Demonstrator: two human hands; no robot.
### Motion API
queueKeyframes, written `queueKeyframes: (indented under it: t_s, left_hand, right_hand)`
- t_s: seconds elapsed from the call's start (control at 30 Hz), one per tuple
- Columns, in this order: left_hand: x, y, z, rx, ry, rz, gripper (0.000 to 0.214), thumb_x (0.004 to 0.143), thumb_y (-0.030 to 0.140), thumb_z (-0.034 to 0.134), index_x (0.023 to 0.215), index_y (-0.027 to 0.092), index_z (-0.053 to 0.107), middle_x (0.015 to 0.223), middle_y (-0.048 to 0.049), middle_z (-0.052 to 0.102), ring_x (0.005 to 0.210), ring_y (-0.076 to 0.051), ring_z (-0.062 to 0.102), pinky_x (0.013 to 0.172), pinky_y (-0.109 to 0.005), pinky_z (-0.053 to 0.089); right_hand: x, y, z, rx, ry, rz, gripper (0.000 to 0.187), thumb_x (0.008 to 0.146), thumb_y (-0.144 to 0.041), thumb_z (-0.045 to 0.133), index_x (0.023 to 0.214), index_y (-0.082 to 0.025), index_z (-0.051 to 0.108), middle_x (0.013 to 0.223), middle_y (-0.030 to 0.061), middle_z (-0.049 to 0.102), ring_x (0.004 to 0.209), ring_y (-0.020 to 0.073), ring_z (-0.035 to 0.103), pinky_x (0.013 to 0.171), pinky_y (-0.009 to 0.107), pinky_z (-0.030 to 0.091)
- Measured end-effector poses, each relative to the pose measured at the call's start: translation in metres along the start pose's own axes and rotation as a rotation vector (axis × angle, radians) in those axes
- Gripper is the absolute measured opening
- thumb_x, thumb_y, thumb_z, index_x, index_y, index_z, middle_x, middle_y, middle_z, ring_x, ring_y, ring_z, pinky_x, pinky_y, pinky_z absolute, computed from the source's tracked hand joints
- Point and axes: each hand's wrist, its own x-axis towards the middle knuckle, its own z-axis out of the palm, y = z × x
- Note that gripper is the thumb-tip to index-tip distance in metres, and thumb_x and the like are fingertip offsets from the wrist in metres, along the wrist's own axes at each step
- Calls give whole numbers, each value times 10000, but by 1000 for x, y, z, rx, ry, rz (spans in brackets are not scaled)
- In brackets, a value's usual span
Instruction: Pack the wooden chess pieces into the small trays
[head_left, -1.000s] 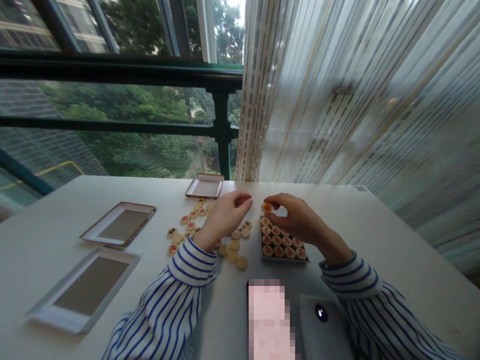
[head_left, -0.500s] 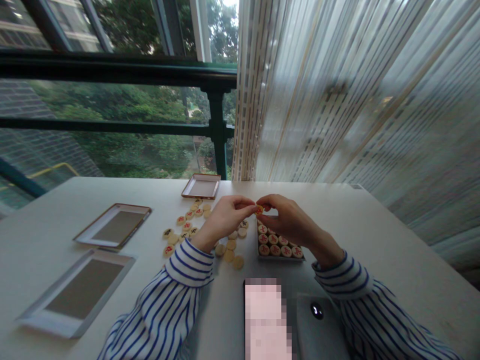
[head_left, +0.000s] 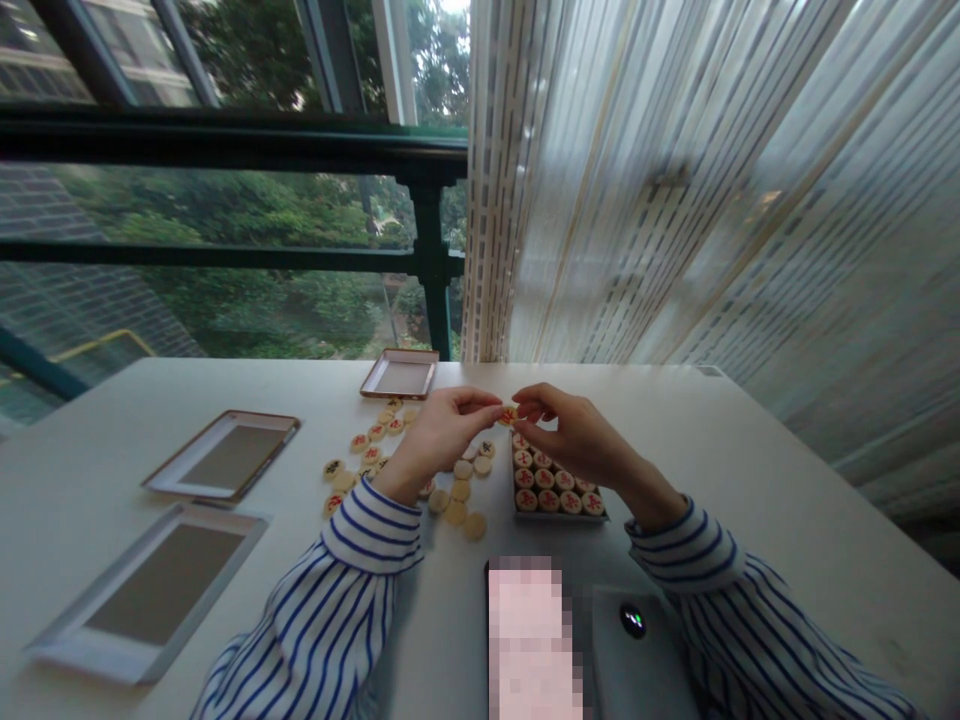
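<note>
- Bottom centre of the frame, nearest the viewer: a blurred pink rectangle lies on the white tabletop. A flat grey device with a small lit dot sits just to its right.
- Two blue-and-white striped sleeves rise from the lower corners toward the middle.
- Centre of the frame: the left hand and the right hand meet fingertip to fingertip. Thumb and forefinger of each hand are pinched narrow on one small round cream disc with a red mark. The disc is held in the air just above the far left corner of a box. I cannot tell which hand bears its weight.
- Below the right hand: a shallow grey rectangular box holds tight rows of red-marked discs, face up and touching. Its far end is hidden by the hand.
- As a judgement, the packing looks partway done: several rows are in place.
- Left of the box: loose plain cream discs lie under the left wrist. A scatter of marked discs lies farther left.
- Nothing blocks the way from the hands to the box.
- Left side: a white-rimmed flat tray, then a brown-rimmed tray. A small brown-rimmed tray lies at the far table edge.
- Top: a dark green window railing with trees behind it, and a striped sheer curtain on the right.
</note>
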Motion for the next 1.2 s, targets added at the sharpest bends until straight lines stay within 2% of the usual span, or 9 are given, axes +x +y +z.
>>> queueKeyframes:
  t_s: [0.23,0.47,0.63,0.87,1.07,1.2]
  left_hand:
    - [-1,0,1,-16,16,18,169,709,244,622,826,131,669,798,-48,702,734,-137,624,673,-252,485]
    - [-1,1,1,-50,3,7,140,703,224,631,806,137,669,800,-42,705,748,-136,629,715,-254,489]
    - [-1,1,0,-30,-19,10,143,711,229,627,810,136,671,818,-49,705,758,-135,629,720,-250,487]
    - [-1,1,0,-47,-15,4,150,703,227,637,820,139,667,821,-47,704,766,-140,630,729,-261,489]
    - [0,-2,0,-95,-45,-18,169,697,224,641,838,131,655,816,-47,702,756,-136,631,711,-254,494]
    - [1,-5,-1,-121,-53,7,179,687,244,652,828,134,652,796,-44,698,744,-138,629,704,-261,497]
  right_hand:
    - [2,3,4,236,-39,96,260,781,-296,570,1005,-167,546,865,52,671,754,127,619,664,267,492]
    - [3,-2,2,337,-34,188,249,761,-308,587,956,-154,570,852,65,664,711,131,615,621,262,501]
    - [3,-6,-2,307,-21,202,214,745,-274,594,916,-145,587,807,50,659,666,118,598,584,240,487]
    - [3,-3,-4,225,-76,98,211,794,-242,523,953,-158,632,887,46,676,726,122,596,661,253,476]
    - [3,-1,-3,200,-82,65,231,805,-226,495,971,-167,645,906,42,680,742,127,598,671,255,473]
    - [3,-2,-3,237,-74,118,235,793,-246,520,978,-145,623,888,60,676,737,133,603,661,261,479]
